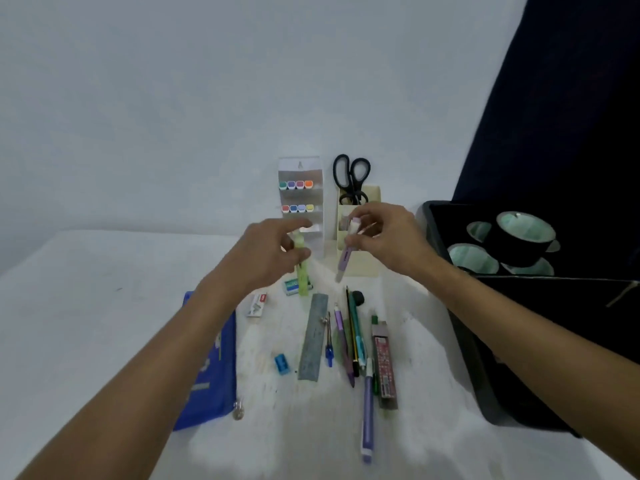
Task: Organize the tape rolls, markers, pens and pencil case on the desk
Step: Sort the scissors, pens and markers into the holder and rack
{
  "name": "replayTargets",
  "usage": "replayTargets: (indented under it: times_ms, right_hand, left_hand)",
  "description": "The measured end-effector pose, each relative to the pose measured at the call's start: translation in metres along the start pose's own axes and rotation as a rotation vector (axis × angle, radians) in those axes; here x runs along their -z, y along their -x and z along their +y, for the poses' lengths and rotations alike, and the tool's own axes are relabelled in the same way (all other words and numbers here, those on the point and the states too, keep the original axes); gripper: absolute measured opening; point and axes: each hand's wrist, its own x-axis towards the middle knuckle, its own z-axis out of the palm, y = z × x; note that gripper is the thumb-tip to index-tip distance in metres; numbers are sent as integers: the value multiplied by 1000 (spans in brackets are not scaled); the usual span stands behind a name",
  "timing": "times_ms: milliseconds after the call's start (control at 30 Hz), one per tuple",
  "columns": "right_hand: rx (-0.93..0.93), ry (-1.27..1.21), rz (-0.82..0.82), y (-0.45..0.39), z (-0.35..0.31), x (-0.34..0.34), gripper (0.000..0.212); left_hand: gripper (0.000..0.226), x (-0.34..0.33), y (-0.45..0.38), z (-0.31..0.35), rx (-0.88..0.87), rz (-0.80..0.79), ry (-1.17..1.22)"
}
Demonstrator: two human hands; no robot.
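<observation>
Your left hand [273,251] reaches toward 1 o'clock, fingers pinched; your right hand [384,237] reaches toward 11 o'clock, fingertips pinched.

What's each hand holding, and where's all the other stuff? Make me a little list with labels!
left hand: holds a green marker
right hand: holds a purple marker
marker rack: upright at the wall, coloured caps showing
scissors: standing in the cream holder
tape rolls: in the black box on the right
pencil case: blue, lying under the left arm

A study desk [104,306]: scissors [351,174], marker rack [300,202], pens [367,410].
</observation>
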Motion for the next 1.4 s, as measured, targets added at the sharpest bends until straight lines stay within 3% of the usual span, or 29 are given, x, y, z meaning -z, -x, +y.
replayTargets:
  times_ms: [133,367,700,933,1233,1400]
  right_hand:
    - [87,-65,56,-8,-12,-6,21]
    - [157,-36,67,-22,-3,-37,17]
    - [246,133,200,-42,9,-60,10]
    - [269,181,146,-50,12,-74,11]
    - [170,183,-14,-63,15,-100,30]
    - [114,503,-7,-72,7,-100,23]
  left_hand:
    - [24,20,-20,8,-99,282,-130]
    - [20,15,-33,1,-120,334,-140]
    - [14,3,-43,-12,-122,315,-292]
    - [22,-14,-56,-24,-88,331,-355]
    - [16,-38,-89,-39,11,164,-408]
    - [14,-46,-100,-49,57,119,-390]
